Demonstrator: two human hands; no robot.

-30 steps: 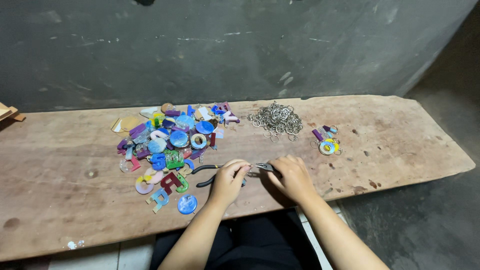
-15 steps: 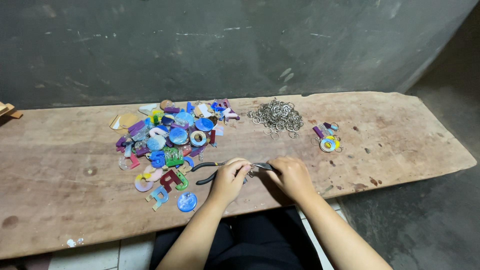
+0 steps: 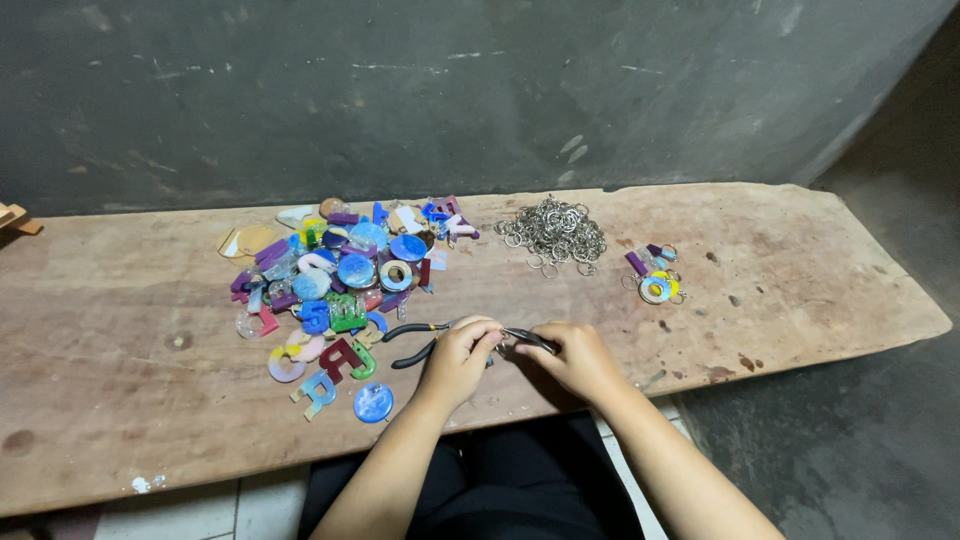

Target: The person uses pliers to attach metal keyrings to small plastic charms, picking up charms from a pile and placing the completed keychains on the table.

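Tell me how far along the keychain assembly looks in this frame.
Early. Done: a small cluster of finished charms with rings lies apart at the right of the wooden board. In hand: the left hand grips black-handled pliers while the right hand holds something small at their tip; what it is cannot be made out. Left: a large pile of colourful letters and discs and a heap of metal rings.

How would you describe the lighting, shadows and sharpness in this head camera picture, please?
Head view: soft, dim, even light with no glare on the wooden board; faint shadows sit under the left hand and right hand; the pile of coloured pieces and the heap of metal rings look sharp; the board's edges bow slightly, wide-lens distortion; the floor at right falls into darkness.
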